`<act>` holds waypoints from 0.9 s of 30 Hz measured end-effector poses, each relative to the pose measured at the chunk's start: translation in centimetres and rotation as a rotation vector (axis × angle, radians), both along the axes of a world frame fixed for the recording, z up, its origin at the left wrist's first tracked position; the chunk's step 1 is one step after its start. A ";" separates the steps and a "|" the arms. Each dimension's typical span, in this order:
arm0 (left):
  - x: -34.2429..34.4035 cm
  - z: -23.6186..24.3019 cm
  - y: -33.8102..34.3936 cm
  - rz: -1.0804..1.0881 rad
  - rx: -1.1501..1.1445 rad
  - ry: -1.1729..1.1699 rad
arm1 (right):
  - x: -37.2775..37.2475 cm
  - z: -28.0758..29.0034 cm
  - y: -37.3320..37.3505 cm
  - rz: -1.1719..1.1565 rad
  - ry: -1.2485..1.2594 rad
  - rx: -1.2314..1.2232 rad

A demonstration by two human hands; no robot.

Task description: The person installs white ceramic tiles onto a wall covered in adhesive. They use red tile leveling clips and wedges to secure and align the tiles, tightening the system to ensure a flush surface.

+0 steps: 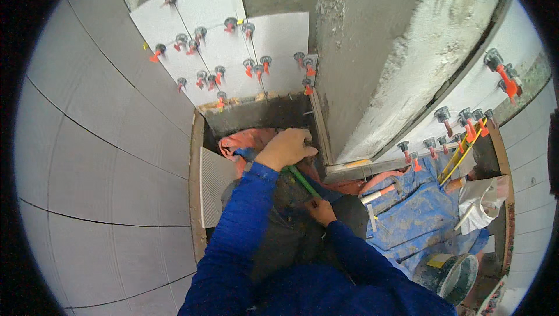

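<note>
My left hand (286, 149) is stretched forward over the dark recess at the foot of the wall, its fingers curled. Whatever they may hold is hidden. Closer to my body, my right hand (321, 211) is closed around the near end of a slim green bar (304, 182). The bar slants up to the left, its far end close to my left wrist; its exact kind does not show. Beyond my left hand stand white wall tiles (204, 10) with grey and red levelling clips (220, 99). Crumpled red sheeting (247, 139) lies under the left hand.
Large grey tiles (116, 159) cover the left wall. A rough cement column (361, 60) juts out ahead. At right lie a blue tarp (407, 211), a hammer (378, 194), a yellow folding rule (463, 156), a white bag (483, 199) and a bucket (448, 275).
</note>
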State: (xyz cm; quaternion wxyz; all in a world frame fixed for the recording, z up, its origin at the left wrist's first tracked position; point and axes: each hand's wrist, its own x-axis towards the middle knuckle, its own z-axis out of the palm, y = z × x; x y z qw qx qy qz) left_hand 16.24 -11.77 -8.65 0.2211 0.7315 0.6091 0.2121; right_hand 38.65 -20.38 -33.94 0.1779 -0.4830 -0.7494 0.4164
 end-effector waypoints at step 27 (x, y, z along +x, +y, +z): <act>-2.5 8.1 -17.2 0.441 -0.223 0.176 | -0.3 1.5 -1.3 0.032 0.070 -0.022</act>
